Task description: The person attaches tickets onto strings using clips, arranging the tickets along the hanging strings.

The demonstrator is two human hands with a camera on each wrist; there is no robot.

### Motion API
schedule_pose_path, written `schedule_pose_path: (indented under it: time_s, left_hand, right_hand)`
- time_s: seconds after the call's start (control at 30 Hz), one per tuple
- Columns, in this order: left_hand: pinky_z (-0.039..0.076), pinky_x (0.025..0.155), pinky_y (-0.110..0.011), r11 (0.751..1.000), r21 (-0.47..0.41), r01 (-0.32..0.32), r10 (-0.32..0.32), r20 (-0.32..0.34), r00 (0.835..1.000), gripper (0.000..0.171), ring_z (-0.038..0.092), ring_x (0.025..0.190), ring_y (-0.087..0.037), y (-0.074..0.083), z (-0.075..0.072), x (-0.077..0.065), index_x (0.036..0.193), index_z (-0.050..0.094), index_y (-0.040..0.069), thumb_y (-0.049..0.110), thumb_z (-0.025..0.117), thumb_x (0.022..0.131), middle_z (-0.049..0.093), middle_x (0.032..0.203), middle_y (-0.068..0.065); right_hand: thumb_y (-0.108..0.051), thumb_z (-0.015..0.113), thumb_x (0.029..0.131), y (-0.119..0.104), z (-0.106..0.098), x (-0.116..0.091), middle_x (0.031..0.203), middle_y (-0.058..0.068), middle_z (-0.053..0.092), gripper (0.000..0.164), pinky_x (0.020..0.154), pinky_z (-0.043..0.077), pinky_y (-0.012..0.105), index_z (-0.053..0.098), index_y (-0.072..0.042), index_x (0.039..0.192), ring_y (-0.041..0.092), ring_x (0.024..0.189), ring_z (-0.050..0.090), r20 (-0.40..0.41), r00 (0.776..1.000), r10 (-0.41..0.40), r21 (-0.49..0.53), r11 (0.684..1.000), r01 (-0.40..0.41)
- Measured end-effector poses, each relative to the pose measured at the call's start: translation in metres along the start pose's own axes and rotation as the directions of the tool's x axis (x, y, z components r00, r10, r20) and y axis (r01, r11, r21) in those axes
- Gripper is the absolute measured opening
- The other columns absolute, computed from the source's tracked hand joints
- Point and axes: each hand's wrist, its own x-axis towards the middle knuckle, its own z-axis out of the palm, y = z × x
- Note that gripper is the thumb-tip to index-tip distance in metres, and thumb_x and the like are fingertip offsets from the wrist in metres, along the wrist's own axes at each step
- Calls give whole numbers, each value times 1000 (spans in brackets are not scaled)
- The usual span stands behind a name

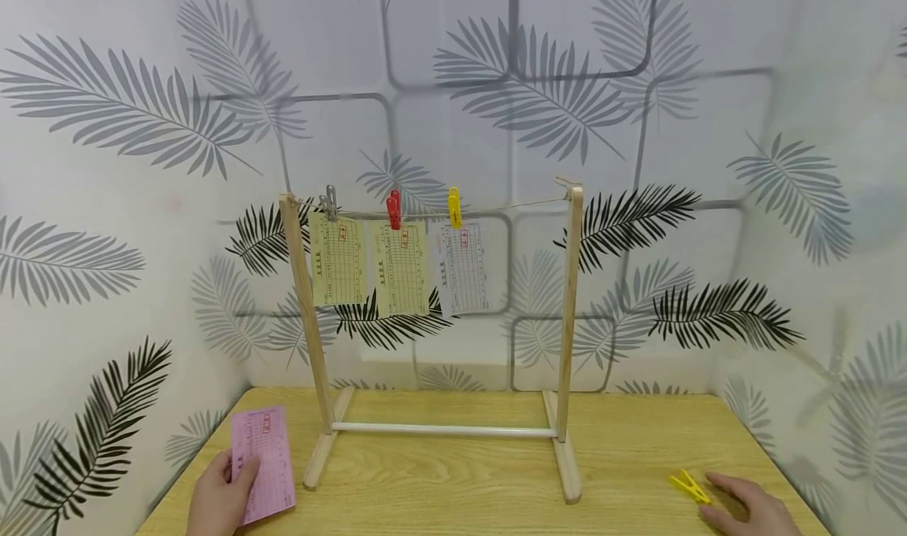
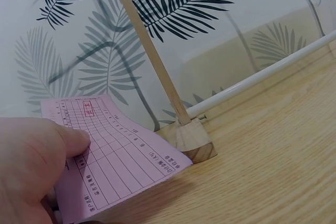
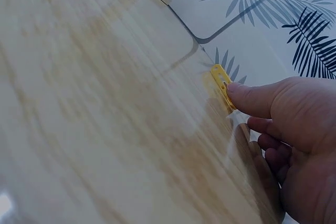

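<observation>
My left hand [image 1: 221, 495] pinches a pink receipt slip [image 1: 268, 461] by its left edge, thumb on top, at the left side of the table. In the left wrist view the slip [image 2: 113, 156] bends slightly and tilts above the wood. Over at the right, a yellow clothespin [image 1: 689, 486] lies on the table. My right hand [image 1: 753, 511] is beside it, thumb and forefinger spread apart around its near end. In the right wrist view the thumb tip overlaps the clothespin [image 3: 222, 83].
A wooden rack [image 1: 571, 316] with a string line [image 1: 520, 205] stands mid-table. Two yellowish slips [image 1: 338, 264] and a white slip [image 1: 464, 272] hang there from a grey clothespin [image 1: 329, 203], a red one [image 1: 394, 209] and a yellow one [image 1: 454, 207]. Leaf-patterned walls surround the table [image 1: 439, 493].
</observation>
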Motion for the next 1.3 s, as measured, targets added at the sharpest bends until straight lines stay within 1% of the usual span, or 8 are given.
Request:
schedule_pose_path:
  time_s: [0.27,0.37,0.47,0.57,0.83,1.13,1.2,1.3]
  left_hand:
    - [54,60,-27,1000,-1,-9,9,-10,1000,45,66,76,-16,6,1,-3,138,56,-11,25,64,113,75,108,-23]
    - [54,62,-27,1000,-10,-7,7,-18,1000,47,65,78,-15,8,2,-4,140,56,-11,26,64,113,75,112,-24]
    - [55,63,-26,1000,-22,0,0,-31,1000,50,65,80,-13,10,3,-5,143,56,-11,28,65,114,74,119,-27]
    - [55,63,-26,999,-35,5,-6,-42,999,51,65,81,-13,11,4,-5,144,57,-10,29,65,113,74,123,-28]
    - [56,64,-26,998,-61,12,-16,-62,998,47,66,80,-12,11,7,-7,142,59,-8,28,65,113,74,119,-25]
    - [55,61,-26,998,-62,3,-8,-87,996,41,65,75,-12,12,8,-8,137,61,-7,26,67,113,76,109,-19]
    - [55,61,-26,998,-61,5,-11,-92,996,41,65,75,-11,13,8,-8,136,62,-6,26,67,112,76,108,-19]
    - [55,61,-26,998,-61,6,-12,-95,995,40,64,75,-12,13,8,-9,136,62,-7,26,67,112,76,109,-20]
  right_hand:
    - [-44,76,104,-1,3,-2,135,32,67,66,101,51,68,66,11,140,55,126,62,-64,995,-76,-58,996,72]
    - [-41,77,104,-1,5,-3,133,31,68,58,100,50,70,71,7,135,55,124,62,-86,993,-86,-66,995,80]
    - [-40,78,104,-1,6,-3,132,32,67,54,99,50,70,73,6,132,56,123,62,-91,993,-77,-73,995,71]
    - [-44,79,102,-4,6,-3,132,33,67,59,99,51,70,73,7,132,57,123,61,-96,993,-62,-77,996,55]
    - [-61,81,96,-15,2,1,137,36,65,92,99,50,71,59,13,146,60,125,59,-73,997,-12,-53,999,8]
    - [-65,83,91,-23,1,4,130,25,71,87,96,53,66,69,5,142,51,121,65,-67,998,4,9,1000,-4]
    - [-65,84,90,-24,2,4,125,21,73,86,93,55,64,71,3,141,46,115,68,-61,998,27,23,999,-26]
    - [-62,86,90,-23,4,2,114,11,75,80,86,57,56,74,2,136,33,103,71,-62,997,49,34,998,-47]
